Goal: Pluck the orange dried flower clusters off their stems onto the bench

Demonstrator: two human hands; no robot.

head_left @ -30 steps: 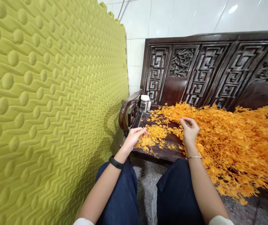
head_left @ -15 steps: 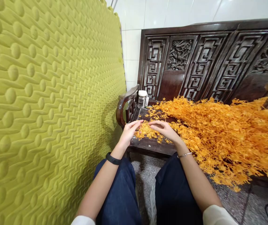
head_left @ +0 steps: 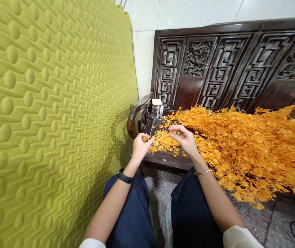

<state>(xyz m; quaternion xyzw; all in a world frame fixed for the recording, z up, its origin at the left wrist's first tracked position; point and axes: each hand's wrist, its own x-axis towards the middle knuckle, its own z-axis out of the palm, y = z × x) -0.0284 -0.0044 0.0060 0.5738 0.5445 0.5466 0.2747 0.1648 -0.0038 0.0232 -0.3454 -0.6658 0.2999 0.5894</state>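
Note:
A big heap of orange plastic sprigs (head_left: pixel 245 144) covers the seat of a dark carved wooden bench (head_left: pixel 162 160). A smaller loose pile of orange pieces (head_left: pixel 162 142) lies near the bench's left end. My left hand (head_left: pixel 140 147) is curled at the pile's left edge, fingertips pinched on a small orange piece. My right hand (head_left: pixel 186 139) rests over the pile's right side, fingers bent and pinching among the pieces; what it grips is too small to make out.
A small clear jar with a white lid (head_left: pixel 156 108) stands at the bench's back left corner by the armrest (head_left: pixel 135 115). A tall green foam mat (head_left: pixel 51 113) leans upright on the left. My knees (head_left: pixel 162 213) are below the bench edge.
Both hands came together at the small pile. The right hand moved left from the big heap. The left hand went from open fingers to a pinch on an orange piece.

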